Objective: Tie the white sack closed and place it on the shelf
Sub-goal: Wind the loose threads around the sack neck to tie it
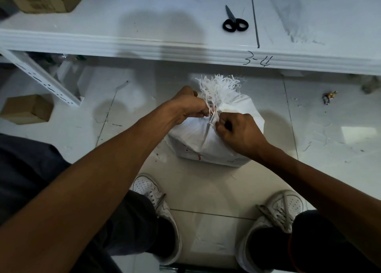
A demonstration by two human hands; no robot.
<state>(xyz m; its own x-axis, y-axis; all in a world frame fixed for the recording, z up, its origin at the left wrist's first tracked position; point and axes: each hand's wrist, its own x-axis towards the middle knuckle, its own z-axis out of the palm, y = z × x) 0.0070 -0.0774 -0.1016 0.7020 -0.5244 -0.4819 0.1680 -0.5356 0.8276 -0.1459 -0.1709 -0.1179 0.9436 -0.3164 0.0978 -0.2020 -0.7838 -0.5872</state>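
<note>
Tiled floor (208, 192), left hand (190, 104) and right hand (240, 132) pinching tie (211, 117) on white sack (192, 141), scissors (235, 20) on shelf (144, 15)

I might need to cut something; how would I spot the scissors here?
Look at the white shelf above the sack. The scissors lie on it, just left of a dark seam. They are the only black thing there, loops toward the front edge.

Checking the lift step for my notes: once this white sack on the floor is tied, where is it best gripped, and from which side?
Probably the gathered neck, just below the frayed fringe, from above. The white sack stands upright on the floor and its fabric bunches there into a narrow grip; the left hand and right hand pinch it there.
</note>
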